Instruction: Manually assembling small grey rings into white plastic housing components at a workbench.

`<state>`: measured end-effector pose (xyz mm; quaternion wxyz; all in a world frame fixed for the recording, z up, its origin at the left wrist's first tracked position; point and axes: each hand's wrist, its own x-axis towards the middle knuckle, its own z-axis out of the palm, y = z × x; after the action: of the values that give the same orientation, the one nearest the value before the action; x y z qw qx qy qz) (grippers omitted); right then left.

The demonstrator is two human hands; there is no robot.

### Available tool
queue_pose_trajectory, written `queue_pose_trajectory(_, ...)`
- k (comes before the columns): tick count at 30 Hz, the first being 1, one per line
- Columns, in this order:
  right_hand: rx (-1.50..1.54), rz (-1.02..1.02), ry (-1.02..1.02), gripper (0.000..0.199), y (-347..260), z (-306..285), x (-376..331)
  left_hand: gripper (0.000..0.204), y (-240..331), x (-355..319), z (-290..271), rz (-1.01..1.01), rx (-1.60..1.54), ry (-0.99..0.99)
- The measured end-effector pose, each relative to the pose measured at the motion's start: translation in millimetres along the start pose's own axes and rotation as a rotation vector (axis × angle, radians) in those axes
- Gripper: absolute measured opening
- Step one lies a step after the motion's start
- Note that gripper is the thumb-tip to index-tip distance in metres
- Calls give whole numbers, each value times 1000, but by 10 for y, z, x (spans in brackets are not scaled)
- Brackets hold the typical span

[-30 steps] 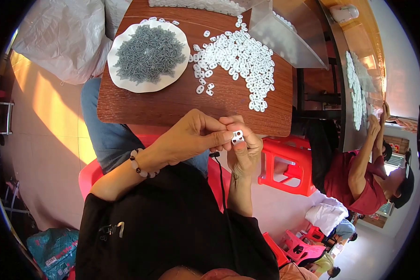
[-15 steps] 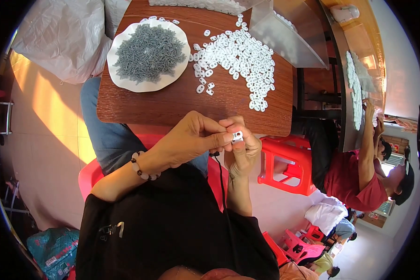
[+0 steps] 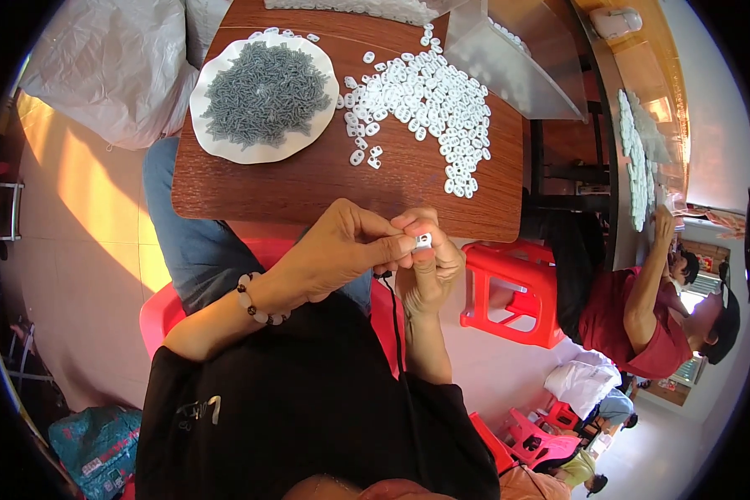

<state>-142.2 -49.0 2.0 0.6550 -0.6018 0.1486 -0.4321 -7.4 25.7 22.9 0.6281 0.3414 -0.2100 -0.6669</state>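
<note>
White plastic piece (image 3: 423, 242), pinched between the fingertips of left hand (image 3: 333, 254) and right hand (image 3: 429, 267), just below the near edge of the wooden table (image 3: 308, 179); keeping it square should help.

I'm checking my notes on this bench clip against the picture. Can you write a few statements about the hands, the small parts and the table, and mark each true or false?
1. Both hands, the left hand and the right hand, meet on one small white plastic piece. True.
2. The white paper plate holds a heap of red beads. False: it holds a heap of small grey screws.
3. The loose white plastic pieces lie spread on the brown wooden table, to the right of the plate. True.
4. The left wrist is bare. False: it wears a beaded bracelet.
5. The red plastic stool stands on top of the table. False: it stands on the floor beside it.
</note>
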Motion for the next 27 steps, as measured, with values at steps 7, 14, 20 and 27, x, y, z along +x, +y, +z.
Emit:
queue_pose_trajectory(7, -3, 44, 21, 35, 24, 7, 12, 20, -50, 33, -26, 13, 7, 40)
queue_pose_trajectory(14, 161, 220, -26, 48, 14, -59, 69, 24, -30, 95, -33, 63, 105, 64)
queue_pose_trajectory(20, 244, 289, -32, 60, 61, -92, 73, 26, -59, 127, -91, 53, 98, 58)
queue_pose_trajectory(27, 262, 328, -59, 58, 62, -116, 89, 24, -104, 140, -136, 10, 11, 60)
